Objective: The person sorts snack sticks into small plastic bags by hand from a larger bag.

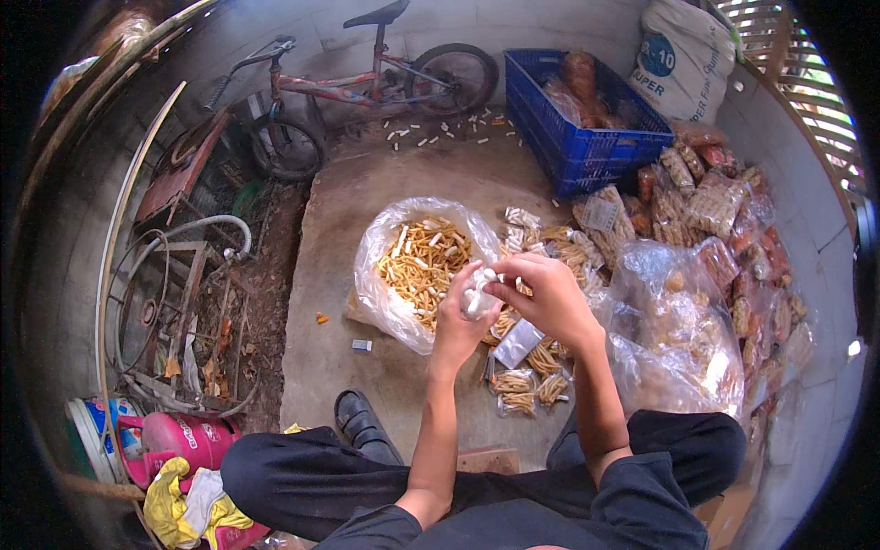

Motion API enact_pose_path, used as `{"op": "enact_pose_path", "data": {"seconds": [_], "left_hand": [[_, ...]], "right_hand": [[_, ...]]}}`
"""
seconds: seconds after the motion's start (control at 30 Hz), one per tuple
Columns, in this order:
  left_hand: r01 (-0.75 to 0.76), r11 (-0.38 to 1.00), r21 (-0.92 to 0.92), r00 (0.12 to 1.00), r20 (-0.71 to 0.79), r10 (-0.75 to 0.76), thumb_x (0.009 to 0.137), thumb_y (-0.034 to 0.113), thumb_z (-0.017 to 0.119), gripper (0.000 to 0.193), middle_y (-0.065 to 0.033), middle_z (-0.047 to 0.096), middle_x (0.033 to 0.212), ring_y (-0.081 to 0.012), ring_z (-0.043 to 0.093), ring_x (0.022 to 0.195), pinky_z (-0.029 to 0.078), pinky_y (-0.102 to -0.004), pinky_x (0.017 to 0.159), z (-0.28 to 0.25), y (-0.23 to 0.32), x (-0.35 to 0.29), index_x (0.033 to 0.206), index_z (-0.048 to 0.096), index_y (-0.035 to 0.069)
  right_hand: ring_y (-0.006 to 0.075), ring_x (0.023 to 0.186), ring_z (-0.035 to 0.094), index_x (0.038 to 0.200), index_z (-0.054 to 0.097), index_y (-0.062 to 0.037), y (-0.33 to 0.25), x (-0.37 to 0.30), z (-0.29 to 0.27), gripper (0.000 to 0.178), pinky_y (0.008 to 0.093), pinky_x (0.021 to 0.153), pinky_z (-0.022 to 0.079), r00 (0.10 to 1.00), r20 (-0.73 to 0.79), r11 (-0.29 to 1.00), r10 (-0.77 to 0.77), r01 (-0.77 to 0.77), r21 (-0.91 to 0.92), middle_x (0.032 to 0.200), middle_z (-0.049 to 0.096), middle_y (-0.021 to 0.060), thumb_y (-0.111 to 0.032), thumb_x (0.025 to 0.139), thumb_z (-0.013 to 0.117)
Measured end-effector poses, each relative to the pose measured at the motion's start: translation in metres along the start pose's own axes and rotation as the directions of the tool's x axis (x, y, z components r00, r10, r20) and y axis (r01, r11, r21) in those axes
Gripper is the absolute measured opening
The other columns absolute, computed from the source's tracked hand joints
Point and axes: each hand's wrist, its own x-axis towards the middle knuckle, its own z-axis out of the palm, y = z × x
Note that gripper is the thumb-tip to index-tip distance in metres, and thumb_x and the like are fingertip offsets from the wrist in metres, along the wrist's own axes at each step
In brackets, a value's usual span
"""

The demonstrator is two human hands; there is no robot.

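Observation:
Both hands meet over the right rim of a large clear plastic bag [367, 266], which stands open and full of yellow-brown snack sticks [423, 266] mixed with some white ones. My left hand [458, 325] is closed round a small clear bag of white sticks [477, 295]. Fingers of my right hand [550, 293] pinch at the upper right side of that small bag. Below the hands, small filled packets of snack sticks [516, 392] lie on the concrete floor, with a silvery-white flat packet [518, 343] among them.
A blue crate [587, 160] with bagged goods stands at the back right, before a white sack [683, 64]. Filled packets [715, 202] pile along the right wall beside a big clear bag [678, 330]. Left are a bicycle [367, 82], scrap metal and a pink gas cylinder [188, 440].

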Motion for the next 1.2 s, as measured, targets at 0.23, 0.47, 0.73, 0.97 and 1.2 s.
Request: {"op": "enact_pose_path", "data": {"seconds": [0.23, 0.47, 0.73, 0.97, 1.2], "left_hand": [[-0.291, 0.943, 0.161, 0.954, -0.028, 0.299, 0.070, 0.007, 0.070, 0.062, -0.0126, 0.058, 0.109, -0.0196, 0.059, 0.097, 0.048, -0.0310, 0.080, 0.008, -0.023, 0.006, 0.127, 0.043, 0.006], [-0.068, 0.995, 0.067, 0.998, -0.004, 0.068, 0.068, 0.002, 0.069, 0.063, -0.0123, 0.056, 0.114, -0.0208, 0.057, 0.103, 0.047, -0.0316, 0.084, 0.005, -0.008, 0.004, 0.126, 0.044, 0.005], [-0.112, 0.991, 0.080, 0.993, -0.034, 0.115, 0.065, -0.001, 0.071, 0.060, -0.0101, 0.059, 0.105, -0.0202, 0.058, 0.098, 0.047, -0.0322, 0.084, 0.006, -0.010, 0.003, 0.119, 0.047, 0.005], [-0.051, 0.994, 0.099, 0.998, -0.019, 0.053, 0.071, 0.008, 0.069, 0.054, -0.0161, 0.056, 0.113, -0.0317, 0.057, 0.104, 0.046, -0.0364, 0.085, 0.010, -0.001, 0.001, 0.119, 0.047, 0.004], [-0.085, 0.996, 0.039, 0.996, -0.024, 0.086, 0.069, -0.002, 0.066, 0.056, -0.0150, 0.059, 0.109, -0.0258, 0.059, 0.102, 0.047, -0.0339, 0.084, 0.010, 0.000, 0.000, 0.121, 0.047, 0.003]], "right_hand": [[0.0302, 0.073, 0.057, 0.093, 0.064, -0.0031, 0.004, 0.002, 0.002, 0.022, 0.0359, 0.066, 0.044, 0.999, 0.047, 0.999, -0.005, 0.007, -0.047, 0.077, 0.060, 0.0141, -0.018, 0.076, 0.067], [0.0144, 0.060, 0.053, 0.097, 0.061, -0.0005, 0.015, 0.008, 0.012, 0.023, 0.0288, 0.056, 0.043, 0.997, 0.057, 0.985, 0.060, -0.068, 0.157, 0.070, 0.060, 0.0094, -0.014, 0.079, 0.065], [0.0205, 0.073, 0.060, 0.103, 0.060, -0.0034, 0.008, 0.009, 0.003, 0.022, 0.0324, 0.068, 0.046, 0.925, 0.331, 0.938, 0.187, -0.268, 0.221, 0.084, 0.064, 0.0122, -0.019, 0.089, 0.054], [0.0245, 0.079, 0.060, 0.104, 0.059, -0.0038, 0.029, 0.002, 0.018, 0.023, 0.0336, 0.070, 0.047, 0.992, 0.105, 0.992, -0.064, 0.052, 0.118, 0.088, 0.063, 0.0144, -0.020, 0.088, 0.055], [0.0164, 0.071, 0.056, 0.093, 0.060, -0.0008, 0.017, 0.004, 0.021, 0.014, 0.0300, 0.065, 0.045, 0.986, 0.114, 0.980, 0.121, -0.137, 0.146, 0.080, 0.060, 0.0092, -0.008, 0.081, 0.062]]}}
